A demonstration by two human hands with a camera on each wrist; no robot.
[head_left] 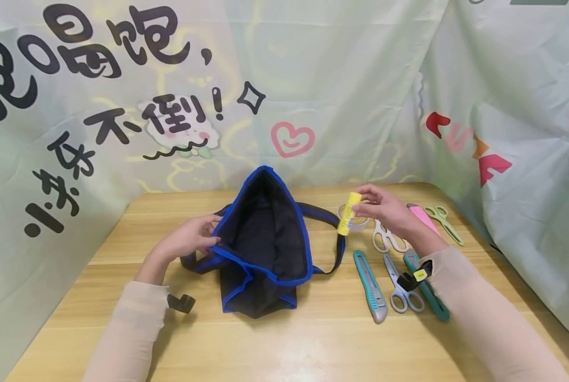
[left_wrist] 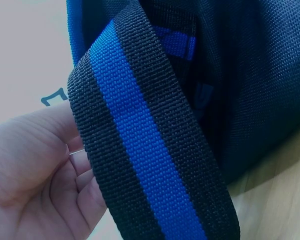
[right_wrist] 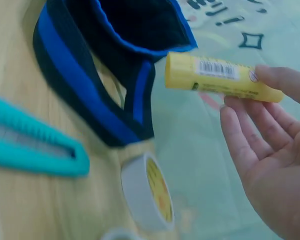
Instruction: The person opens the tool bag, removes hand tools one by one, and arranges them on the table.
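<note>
A black tote bag with blue edging (head_left: 270, 276) stands mid-table, its mouth gaping toward me. At its left rim is my left hand (head_left: 195, 236), thumb and fingers gripping the edge; in the left wrist view a black-and-blue strap (left_wrist: 140, 120) hides the fingertips. My right hand (head_left: 384, 207) pinches a yellow glue stick (head_left: 349, 213) between thumb and fingers, held up to the right of the bag. Seen from the right wrist, the glue stick (right_wrist: 215, 77) has a barcode label and points toward the bag's opening.
Below the right hand lie a roll of tape (right_wrist: 145, 192), white-handled scissors (head_left: 382, 237), grey-blue scissors (head_left: 403, 294), and two teal utility knives, one (head_left: 370, 286) nearer the bag. Farther right are a pink item (head_left: 423, 217) and green scissors (head_left: 444, 223). A printed cloth (head_left: 351, 106) hangs behind the table.
</note>
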